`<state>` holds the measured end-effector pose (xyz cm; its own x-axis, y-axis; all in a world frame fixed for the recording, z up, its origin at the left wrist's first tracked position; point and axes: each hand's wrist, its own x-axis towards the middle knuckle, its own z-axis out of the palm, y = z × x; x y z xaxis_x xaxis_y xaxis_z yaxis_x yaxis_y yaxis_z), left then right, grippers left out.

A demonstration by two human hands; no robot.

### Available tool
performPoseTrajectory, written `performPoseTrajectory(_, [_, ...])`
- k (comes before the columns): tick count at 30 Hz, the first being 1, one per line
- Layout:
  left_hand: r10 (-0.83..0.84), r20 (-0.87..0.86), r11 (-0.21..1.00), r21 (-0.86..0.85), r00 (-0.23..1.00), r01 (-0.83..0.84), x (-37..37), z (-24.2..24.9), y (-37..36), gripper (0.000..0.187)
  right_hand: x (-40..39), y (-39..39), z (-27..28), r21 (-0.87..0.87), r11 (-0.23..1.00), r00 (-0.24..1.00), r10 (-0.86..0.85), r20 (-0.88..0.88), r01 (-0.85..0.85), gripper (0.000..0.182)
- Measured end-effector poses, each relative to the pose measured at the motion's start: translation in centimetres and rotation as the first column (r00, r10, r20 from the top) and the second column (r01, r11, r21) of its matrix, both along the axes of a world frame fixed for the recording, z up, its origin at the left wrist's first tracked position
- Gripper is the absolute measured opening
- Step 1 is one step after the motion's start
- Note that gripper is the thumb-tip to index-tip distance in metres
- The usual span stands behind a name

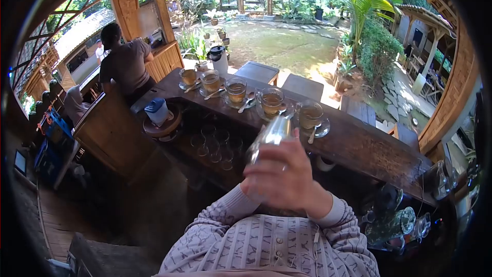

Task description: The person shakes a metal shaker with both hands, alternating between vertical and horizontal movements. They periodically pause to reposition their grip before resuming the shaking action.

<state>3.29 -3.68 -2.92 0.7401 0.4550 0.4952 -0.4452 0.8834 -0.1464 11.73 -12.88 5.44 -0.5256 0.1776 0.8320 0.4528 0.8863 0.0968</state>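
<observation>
In front of my chest, my right hand (284,172) is wrapped round a shiny silvery vessel (275,132) shaped like a shaker. Motion blurs the hand and the vessel, which tilts up and away from me. My left hand (248,189) is pressed in close beneath the right one; its fingers are mostly hidden. Just beyond the vessel, glass cups of amber drink stand in a row on saucers with spoons. Nearest are a cup (271,101) behind the vessel's top and another cup (310,115) to its right.
The dark wooden counter (369,156) runs across in front of me. Upturned glasses (221,136) stand on a lower shelf, near a blue-lidded container (158,112). A white flask (218,60) stands behind the cups. Glass jars (405,220) are at right. A person (125,61) sits at left.
</observation>
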Motion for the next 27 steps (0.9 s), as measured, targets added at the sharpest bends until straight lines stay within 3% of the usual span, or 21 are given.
performPoseTrajectory(2, [0.238,0.001,0.958,0.165,0.971,-0.235,-1.2,1.4,-0.8,0.080,-1.4,-2.6,0.5,0.279,0.929,0.970,0.239,0.049,-0.243,0.022])
performPoseTrajectory(3, [0.265,0.148,0.891,0.341,0.953,-0.301,-1.5,1.6,-0.4,0.083,-1.7,-2.6,0.3,0.268,0.932,0.969,0.245,0.037,-0.246,0.022])
performPoseTrajectory(4, [0.256,0.296,0.783,0.495,0.920,-0.377,-1.7,2.0,0.2,0.086,-1.9,-2.2,0.3,0.423,0.846,0.943,0.327,0.067,-0.324,0.024])
performPoseTrajectory(5, [0.174,0.241,0.768,0.573,0.955,-0.285,-2.6,2.6,0.6,0.071,-2.1,-1.8,0.2,0.564,0.728,0.910,0.400,0.114,-0.391,0.029])
performPoseTrajectory(7, [0.219,-0.079,0.973,0.084,0.972,-0.213,-3.8,-0.2,0.4,0.065,-1.8,0.8,-2.4,0.283,0.925,0.960,0.278,-0.046,-0.254,0.018])
performPoseTrajectory(8, [0.161,-0.176,0.959,-0.204,0.971,-0.196,-3.4,-1.5,0.4,0.066,-1.3,2.7,-2.1,0.095,0.984,0.989,0.145,0.035,-0.148,0.014])
performPoseTrajectory(9, [0.172,-0.176,0.957,-0.205,0.969,-0.207,-3.3,-1.8,-0.2,0.066,-1.5,4.6,-3.0,-0.114,0.986,0.988,0.107,-0.115,-0.120,0.021])
performPoseTrajectory(10, [0.122,-0.070,0.971,-0.196,0.990,-0.133,-3.1,-2.1,-1.0,0.066,-2.7,5.6,-4.6,-0.295,0.943,0.884,-0.001,-0.468,-0.155,0.029])
performPoseTrajectory(12, [0.011,0.143,0.991,-0.130,0.990,0.007,-2.9,-1.7,-1.8,0.066,-2.5,4.7,-3.8,-0.237,0.949,0.843,0.052,-0.536,-0.209,0.032])
performPoseTrajectory(14, [-0.102,0.349,0.993,-0.013,0.932,0.114,-3.1,-0.3,-1.7,0.066,-1.4,0.8,0.0,-0.056,0.989,0.983,0.126,-0.131,-0.134,0.022])
performPoseTrajectory(15, [0.220,0.040,0.972,0.069,0.975,-0.223,-3.8,2.1,-2.7,0.070,-1.5,-0.3,-0.5,0.128,0.958,0.961,0.268,-0.073,-0.257,0.023])
performPoseTrajectory(16, [0.540,-0.238,0.839,0.235,0.807,-0.491,-4.7,4.4,-3.6,0.074,-1.6,-1.1,-1.0,0.302,0.876,0.919,0.394,0.000,-0.375,0.025])
performPoseTrajectory(18, [0.587,0.082,0.696,0.458,0.805,-0.554,-4.2,4.7,-3.8,0.080,-3.1,1.4,-3.8,0.382,0.802,0.879,0.472,0.063,-0.458,0.027])
performPoseTrajectory(19, [0.601,-0.029,0.743,0.390,0.799,-0.544,-4.5,4.9,-4.5,0.079,-3.5,2.0,-4.4,0.450,0.736,0.852,0.509,0.126,-0.506,0.029])
performPoseTrajectory(21, [0.514,-0.220,0.853,0.237,0.829,-0.466,-4.5,4.4,-4.7,0.071,-0.1,-2.0,-1.7,0.101,0.958,0.962,0.273,-0.030,-0.268,0.032])
performPoseTrajectory(22, [0.491,-0.331,0.869,0.120,0.806,-0.480,-3.5,2.1,-3.4,0.061,-0.9,-0.5,-0.3,0.077,0.995,0.995,0.076,-0.063,-0.071,0.036])
performPoseTrajectory(23, [0.471,-0.332,0.880,0.120,0.817,-0.459,-2.3,0.1,-2.4,0.061,-0.8,1.7,-1.1,-0.134,0.984,0.981,0.092,-0.172,-0.116,0.035])
performPoseTrajectory(24, [0.485,-0.403,0.844,-0.019,0.776,-0.537,-0.7,-1.6,-1.9,0.057,-1.5,2.5,-2.1,-0.252,0.961,0.887,-0.019,-0.462,-0.111,0.039])
performPoseTrajectory(25, [0.480,-0.475,0.785,-0.143,0.738,-0.603,0.8,-1.8,-2.1,0.053,-0.6,1.6,-1.7,-0.213,0.972,0.883,-0.013,-0.469,-0.098,0.039])
performPoseTrajectory(26, [0.499,-0.377,0.841,-0.003,0.780,-0.540,0.8,-2.1,-2.6,0.052,0.5,0.5,-0.6,-0.156,0.985,0.879,-0.007,-0.476,-0.077,0.040])
performPoseTrajectory(27, [0.389,-0.306,0.919,0.059,0.869,-0.390,0.4,0.8,-3.1,0.054,1.7,-2.0,1.8,-0.026,0.999,0.960,0.022,-0.280,-0.030,0.039])
